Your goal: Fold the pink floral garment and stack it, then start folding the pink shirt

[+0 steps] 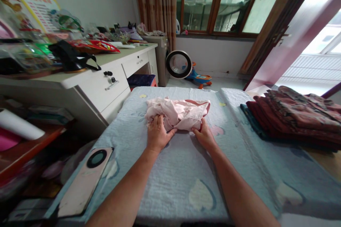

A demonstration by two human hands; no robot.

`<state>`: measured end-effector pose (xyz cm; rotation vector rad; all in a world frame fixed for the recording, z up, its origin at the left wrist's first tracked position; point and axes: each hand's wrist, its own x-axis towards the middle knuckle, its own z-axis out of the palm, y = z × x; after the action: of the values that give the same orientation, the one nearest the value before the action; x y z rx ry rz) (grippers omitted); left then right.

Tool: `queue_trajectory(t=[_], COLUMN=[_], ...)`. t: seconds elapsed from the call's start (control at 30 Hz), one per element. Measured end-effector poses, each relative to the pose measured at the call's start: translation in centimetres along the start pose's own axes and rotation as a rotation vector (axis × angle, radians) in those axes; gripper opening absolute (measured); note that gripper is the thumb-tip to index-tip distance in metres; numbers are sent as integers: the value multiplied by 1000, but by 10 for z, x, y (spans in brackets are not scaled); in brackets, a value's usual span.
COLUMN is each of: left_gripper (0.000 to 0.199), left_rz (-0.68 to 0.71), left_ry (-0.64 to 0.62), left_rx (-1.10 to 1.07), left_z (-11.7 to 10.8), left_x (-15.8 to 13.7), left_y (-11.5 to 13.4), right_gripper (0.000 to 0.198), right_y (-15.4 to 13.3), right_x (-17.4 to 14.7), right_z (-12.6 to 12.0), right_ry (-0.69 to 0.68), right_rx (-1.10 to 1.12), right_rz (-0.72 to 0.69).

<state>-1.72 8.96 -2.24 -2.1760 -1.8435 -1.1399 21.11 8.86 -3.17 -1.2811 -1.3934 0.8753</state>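
Observation:
A light pink cloth bundle (pixel 183 113), crumpled on its left half and folded flatter on the right, lies on the blue-covered table in the head view. It looks like a garment, with a darker pink edge at its right end. My left hand (pixel 159 134) presses its fingers over the near left part of the bundle, thumb stretched along the front edge. The near right corner is gripped by my right hand (pixel 205 134), thumb in front and fingers around the side, partly hidden by the cloth.
The table bears a blue sheet (pixel 183 184) with heart prints. A phone (pixel 87 181) lies at its left edge. Folded dark clothes (pixel 295 117) are stacked at the right. A cluttered white desk (pixel 106 85) stands left; a ride-on toy (pixel 199 77) is on the floor beyond.

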Motion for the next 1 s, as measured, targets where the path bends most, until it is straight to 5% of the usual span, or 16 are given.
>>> queue_trajectory(t=[0.2, 0.37, 0.7, 0.83, 0.93, 1.0], left_gripper=[15, 17, 26, 30, 32, 26], left_rz=[-9, -34, -304, -297, -129, -18], left_ry=[26, 149, 200, 307, 407, 353], left_rx=[-74, -333, -769, -563, -214, -69], left_z=[-1, -12, -18, -13, -14, -17], left_x=[12, 17, 18, 20, 18, 15], left_y=[-12, -15, -12, -16, -13, -7], right_gripper=[40, 29, 38, 44, 45, 47], right_y=[-3, -14, -15, -6, 7, 17], right_x=[5, 9, 20, 19, 13, 9], right_z=[-5, -21, -45, -40, -29, -20], right_ry=[6, 133, 327, 239, 74, 15], right_rx=[133, 375, 850, 753, 390, 118], right_rz=[48, 11, 69, 28, -37, -100])
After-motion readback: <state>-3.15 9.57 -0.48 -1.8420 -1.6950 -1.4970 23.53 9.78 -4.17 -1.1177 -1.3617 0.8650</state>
